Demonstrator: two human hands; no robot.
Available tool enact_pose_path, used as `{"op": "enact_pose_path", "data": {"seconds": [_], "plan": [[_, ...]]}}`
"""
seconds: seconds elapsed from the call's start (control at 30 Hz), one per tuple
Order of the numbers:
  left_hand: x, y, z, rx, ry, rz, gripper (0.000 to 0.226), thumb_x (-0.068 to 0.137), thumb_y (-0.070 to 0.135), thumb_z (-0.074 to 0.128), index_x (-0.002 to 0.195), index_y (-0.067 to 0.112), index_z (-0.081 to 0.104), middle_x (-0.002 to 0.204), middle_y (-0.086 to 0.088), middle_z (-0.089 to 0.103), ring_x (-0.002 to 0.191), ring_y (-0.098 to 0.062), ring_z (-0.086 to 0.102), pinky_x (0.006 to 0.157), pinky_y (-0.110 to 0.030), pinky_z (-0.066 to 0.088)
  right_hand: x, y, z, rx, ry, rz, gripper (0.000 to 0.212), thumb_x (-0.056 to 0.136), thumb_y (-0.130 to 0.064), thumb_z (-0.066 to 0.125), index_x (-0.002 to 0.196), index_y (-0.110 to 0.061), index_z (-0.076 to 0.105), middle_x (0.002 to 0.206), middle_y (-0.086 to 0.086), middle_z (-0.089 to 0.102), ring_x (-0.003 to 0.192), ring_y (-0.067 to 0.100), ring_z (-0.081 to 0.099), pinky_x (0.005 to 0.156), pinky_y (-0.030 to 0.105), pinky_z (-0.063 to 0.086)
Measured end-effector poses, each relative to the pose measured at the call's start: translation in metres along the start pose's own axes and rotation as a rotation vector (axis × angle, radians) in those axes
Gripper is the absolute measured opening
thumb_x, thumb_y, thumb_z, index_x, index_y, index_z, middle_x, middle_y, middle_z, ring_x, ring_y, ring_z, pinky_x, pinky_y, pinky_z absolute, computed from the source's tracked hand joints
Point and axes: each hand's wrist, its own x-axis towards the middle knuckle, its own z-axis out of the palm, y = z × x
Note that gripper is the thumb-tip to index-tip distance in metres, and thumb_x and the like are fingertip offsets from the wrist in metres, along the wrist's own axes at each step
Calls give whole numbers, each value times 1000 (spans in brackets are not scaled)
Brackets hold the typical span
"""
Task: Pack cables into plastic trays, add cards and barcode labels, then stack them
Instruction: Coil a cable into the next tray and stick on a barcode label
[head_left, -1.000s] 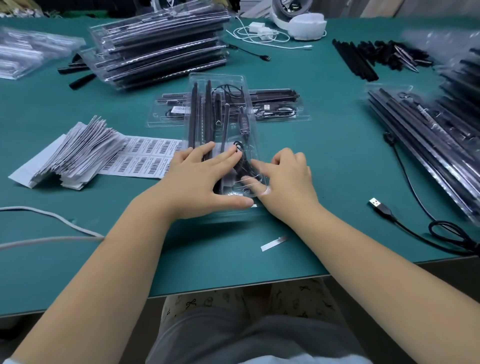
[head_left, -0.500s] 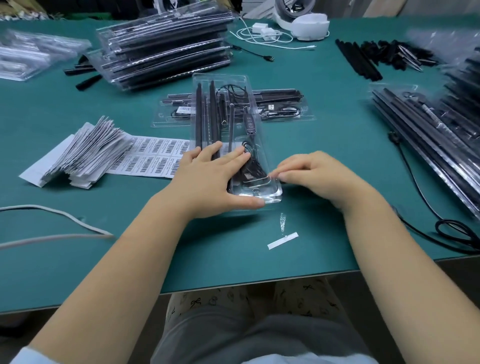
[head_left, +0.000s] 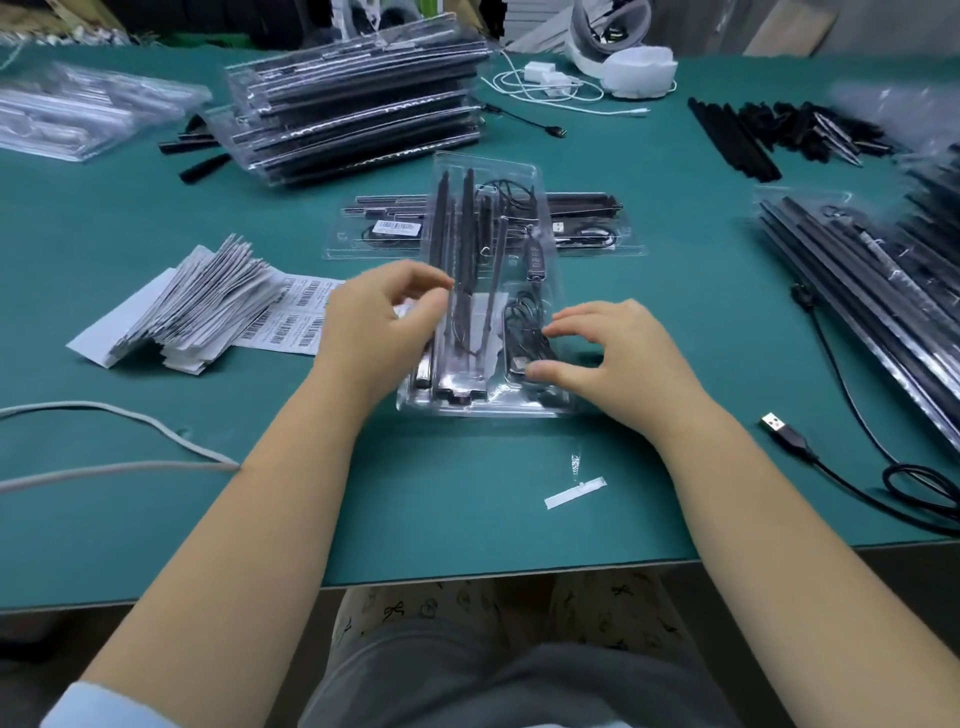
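The right hand (head_left: 618, 358) rested on the near right corner of the clear plastic tray (head_left: 485, 291), fingers loosely curled and thumb pressing the coiled cable (head_left: 527, 332) down into its pocket; nothing was enclosed in the grip. The left hand (head_left: 384, 317) hovered at the tray's left edge with fingers partly curled toward the thumb; whether it pinched a barcode label could not be determined, the fingertips being blurred. The tray lay lengthwise at the centre of the green table (head_left: 467, 519), its far end overlapping a second packed tray (head_left: 587, 228) that lay crosswise behind it and already bore a label; long dark rods filled the tray's left channels.

To the left lay the sheet of barcode labels (head_left: 296, 325), partly under the left hand, and beside it a fanned pile of cards (head_left: 202, 306); a stack of finished trays (head_left: 358, 114) stood at the far left; a loose USB cable (head_left: 795, 441) lay at the right.

Judged step: cable seating, nearly complete; card and label pending. The next move would call for a label peeled cleanly and applied flat, with the tray held steady by the right hand.
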Motion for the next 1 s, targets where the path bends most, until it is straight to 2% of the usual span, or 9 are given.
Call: {"op": "enact_pose_path", "data": {"seconds": [0.1,0.2,0.3,0.37,0.5,0.6,0.73,0.83,1.0], "plan": [[5,-3,-5,205,263,-11,19,87,13,53,92,23,68,85,13,64,85,-4,58,74,-17,40,-1,2,4,34,37,-16,50,70,-59,68,109,-27,69,120,-12,61,104,14,44,96,30,37],[11,-4,-20,386,333,-39,31,88,11,48,116,12,63,109,-2,67,106,-29,53,88,-34,39,1,4,5,83,56,-17,48,68,-57,71,106,-27,70,117,-12,62,101,11,41,89,21,31],[19,-1,-47,610,483,-89,40,88,11,43,126,11,55,120,-15,60,114,-36,44,92,-40,33,1,6,6,113,48,-22,47,68,-56,72,105,-28,70,115,-14,61,105,10,44,89,20,31],[31,-4,-70,730,513,-249,44,89,14,43,132,10,48,127,-20,53,120,-38,41,96,-44,33,1,6,7,133,46,-12,46,67,-56,72,104,-28,70,113,-16,61,104,9,45,89,22,36],[46,-41,-121,694,389,-661,56,90,35,36,135,2,38,137,-25,43,129,-42,35,104,-51,28,2,5,7,184,27,15,44,64,-57,73,100,-32,70,104,-26,56,100,6,46,82,17,37],[47,-67,-143,543,244,-817,81,85,63,30,139,3,36,145,-22,38,133,-41,34,108,-51,26,2,5,7,209,19,20,38,64,-55,74,96,-35,67,98,-33,52,91,3,48,75,10,35],[37,-81,-125,497,-70,-802,98,75,81,32,145,13,31,149,-14,35,134,-36,34,110,-48,25,2,4,5,230,10,17,32,64,-55,74,91,-41,63,98,-34,52,89,-8,49,72,7,33],[29,-84,-111,684,-84,-784,109,58,87,31,145,22,26,144,-13,40,131,-38,35,105,-50,26,1,3,5,241,17,17,34,62,-57,73,90,-41,63,98,-34,53,89,-14,47,72,6,34],[33,-67,-76,746,-117,-692,96,70,86,33,145,26,25,139,-11,47,126,-37,40,100,-47,30,2,3,6,238,32,25,49,54,-69,63,92,-38,65,98,-33,54,90,-11,47,74,10,35]]}}
